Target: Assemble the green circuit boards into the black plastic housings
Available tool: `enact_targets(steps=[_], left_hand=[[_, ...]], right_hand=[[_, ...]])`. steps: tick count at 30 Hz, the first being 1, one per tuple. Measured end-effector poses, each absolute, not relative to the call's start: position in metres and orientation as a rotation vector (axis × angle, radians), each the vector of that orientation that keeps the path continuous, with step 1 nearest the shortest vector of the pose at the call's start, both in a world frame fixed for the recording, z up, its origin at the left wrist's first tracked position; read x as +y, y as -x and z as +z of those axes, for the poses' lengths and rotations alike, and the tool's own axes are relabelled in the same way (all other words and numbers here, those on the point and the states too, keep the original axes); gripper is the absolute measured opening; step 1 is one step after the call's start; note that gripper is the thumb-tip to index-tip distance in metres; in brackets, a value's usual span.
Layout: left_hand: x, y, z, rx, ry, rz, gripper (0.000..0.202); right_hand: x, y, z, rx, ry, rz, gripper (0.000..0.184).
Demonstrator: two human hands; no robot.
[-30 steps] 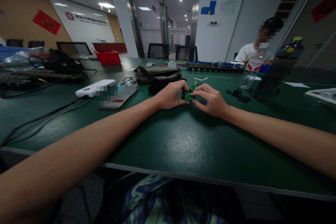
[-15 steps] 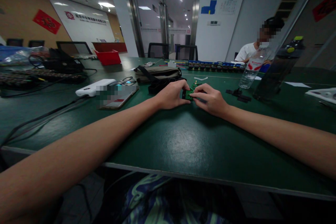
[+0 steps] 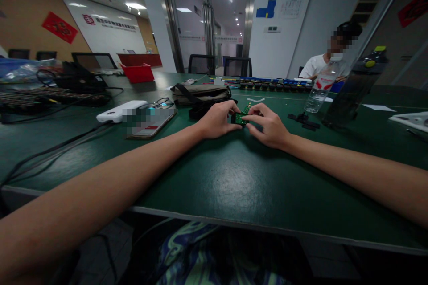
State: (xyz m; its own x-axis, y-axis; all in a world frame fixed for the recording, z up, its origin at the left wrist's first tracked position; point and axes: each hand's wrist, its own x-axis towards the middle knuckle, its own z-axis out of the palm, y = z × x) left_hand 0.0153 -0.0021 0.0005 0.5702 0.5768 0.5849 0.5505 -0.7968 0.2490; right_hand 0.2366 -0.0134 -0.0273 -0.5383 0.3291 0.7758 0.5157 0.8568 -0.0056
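Observation:
A small green circuit board [image 3: 241, 119] with a black part at its left end is held between my two hands, just over the table top. My left hand [image 3: 219, 120] grips the board's left end, thumb below and fingers above. From the right, my right hand [image 3: 267, 125] closes on the board, with a fingertip on its face and the thumb at its lower edge. More green board with gold-coloured spots shows behind the right fingers. Those fingers hide part of the board.
Beyond my hands lies a grey-brown bag [image 3: 200, 94]. A phone [image 3: 152, 124] and a white power bank [image 3: 120, 111] lie left. On the right are black pieces [image 3: 304, 121], a clear bottle [image 3: 319, 93] and a dark bottle [image 3: 354, 89]. A person [image 3: 321, 64] sits across the table.
My right fingers have shifted slightly on the board, the index finger now straighter across its face. The board has tilted a little. My left hand stays almost where it was.

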Motion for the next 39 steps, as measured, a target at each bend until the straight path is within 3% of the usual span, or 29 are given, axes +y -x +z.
enact_targets(steps=[12,20,24,29,33,39], left_hand=[[0.013,0.003,-0.001,1.131,-2.614,0.938,0.031],[0.02,0.0,0.002,1.024,-1.415,0.993,0.016],[0.021,0.001,0.006,1.005,-1.195,0.977,0.012],[0.015,-0.002,0.006,0.976,-1.334,0.962,0.016],[0.01,-0.002,0.006,0.934,-1.774,0.944,0.023],[0.005,-0.007,0.002,0.899,-2.34,0.88,0.029]], right_hand=[[-0.039,-0.227,-0.017,-2.386,1.4,-0.49,0.022],[-0.033,-0.227,-0.018,-2.446,1.384,-0.407,0.014],[-0.03,-0.227,-0.019,-2.448,1.349,-0.444,0.016],[-0.018,-0.234,-0.022,-2.337,1.293,-0.292,0.033],[-0.001,-0.242,-0.028,-2.051,1.086,0.043,0.027],[0.007,-0.241,-0.032,-1.665,0.866,0.501,0.033]])
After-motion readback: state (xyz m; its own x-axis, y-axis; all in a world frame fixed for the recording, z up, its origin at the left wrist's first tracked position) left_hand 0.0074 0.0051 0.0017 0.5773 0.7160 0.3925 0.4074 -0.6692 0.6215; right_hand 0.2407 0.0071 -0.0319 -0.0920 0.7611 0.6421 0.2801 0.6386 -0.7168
